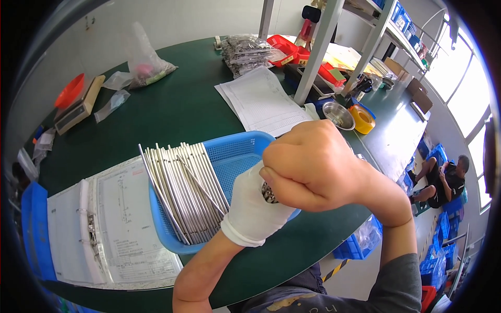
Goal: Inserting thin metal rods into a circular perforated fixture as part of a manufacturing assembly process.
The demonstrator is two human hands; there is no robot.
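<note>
My left hand (255, 208), in a white glove, is wrapped round a bundle of thin metal rods (269, 194); only their clustered ends show beside the glove. Right against it, my bare right hand (318, 167) is closed in a fist, its thumb by the rod ends. What lies inside that fist is hidden. Both hands are over the right part of a blue perforated plastic basket (229, 140). In the basket's left part, many silvery metal rods (182, 193) lie side by side, a few crossing the others at a slant.
An open ring binder (130, 229) with a drawing lies left of the basket. Paper sheets (266, 99), bagged parts (245, 52), a steel bowl (338, 115) and a yellow tape roll (361, 119) lie beyond on the green table (193, 73). A shelf post (318, 55) rises there. Another person (443, 182) sits far right.
</note>
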